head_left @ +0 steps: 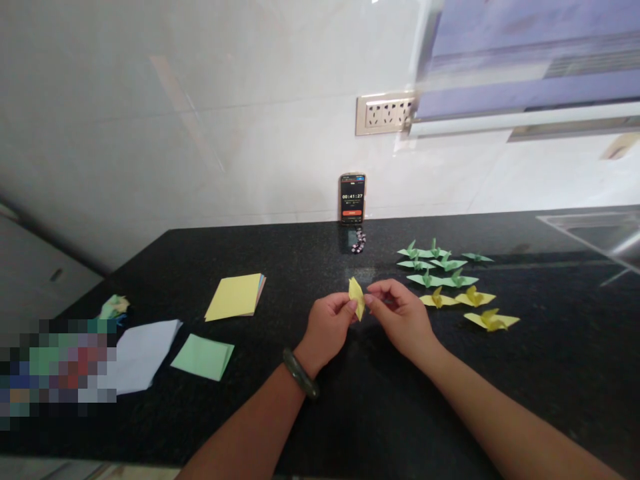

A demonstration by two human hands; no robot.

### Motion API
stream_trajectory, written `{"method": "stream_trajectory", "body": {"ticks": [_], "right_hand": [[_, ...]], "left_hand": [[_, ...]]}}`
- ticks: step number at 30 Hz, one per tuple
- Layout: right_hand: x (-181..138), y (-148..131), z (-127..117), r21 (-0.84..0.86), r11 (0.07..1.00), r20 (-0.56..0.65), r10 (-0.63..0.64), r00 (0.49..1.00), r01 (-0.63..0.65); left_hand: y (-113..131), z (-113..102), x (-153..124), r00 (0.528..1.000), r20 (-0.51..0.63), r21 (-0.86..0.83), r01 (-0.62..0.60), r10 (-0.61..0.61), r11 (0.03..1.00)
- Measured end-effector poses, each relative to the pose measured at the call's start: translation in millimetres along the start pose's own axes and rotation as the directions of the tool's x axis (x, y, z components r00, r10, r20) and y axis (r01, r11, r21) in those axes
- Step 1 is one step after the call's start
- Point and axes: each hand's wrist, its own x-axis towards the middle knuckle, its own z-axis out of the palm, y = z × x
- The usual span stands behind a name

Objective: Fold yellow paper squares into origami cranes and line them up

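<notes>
A small piece of folded yellow paper (356,297) is held up over the dark counter. My left hand (330,327), with a dark bangle (300,374) on its wrist, pinches it between thumb and fingers. At its right edge, the thumb and forefinger of my right hand (404,319) are closed together on the paper. Just right of that hand sit three yellow paper cranes (493,321) with their wings spread. Behind them, several green paper cranes (429,280) are grouped in rows.
A stack of square paper, yellow on top (234,297), lies left of my hands. Nearer are green paper squares (203,357) and white sheets (145,353). A phone (353,199) showing a timer leans on the wall. A sink (600,233) is at the right.
</notes>
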Motion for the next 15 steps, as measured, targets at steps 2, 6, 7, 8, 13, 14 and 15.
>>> {"method": "stream_trajectory", "body": {"ticks": [2,6,7,8,13,14,15], "right_hand": [[0.7,-0.6,-0.7,-0.013,1.0,0.007,-0.024,1.0,0.024],[0.2,-2.6,-2.1,-0.058,0.995,0.021,-0.085,0.996,0.086],[0.0,-2.6,-2.3,-0.063,0.994,0.024,-0.087,0.996,0.089],[-0.1,-2.4,-2.4,-0.067,0.994,0.03,-0.086,0.996,0.087],[1.5,-2.4,-4.4,-0.073,0.994,0.06,-0.074,0.995,0.079],[2.1,-3.1,-5.6,-0.07,0.992,0.066,-0.096,0.993,0.101],[2.9,-3.9,-7.1,-0.069,0.988,0.072,-0.135,0.988,0.14]], "left_hand": [[2.2,-0.6,-1.1,0.999,0.007,0.102,-0.033,0.032,0.994],[2.0,-1.5,-2.2,0.994,0.045,0.207,-0.105,0.098,0.973],[1.2,-1.5,-2.2,0.993,0.053,0.218,-0.118,0.109,0.969],[0.3,-1.5,-2.2,0.991,0.058,0.227,-0.128,0.118,0.965],[-1.6,-1.5,-2.1,0.989,0.082,0.219,-0.135,0.12,0.966],[-1.5,-1.7,-1.9,0.992,0.08,0.2,-0.114,0.1,0.973],[-1.2,-1.9,-1.6,0.994,0.075,0.173,-0.087,0.075,0.981]]}}
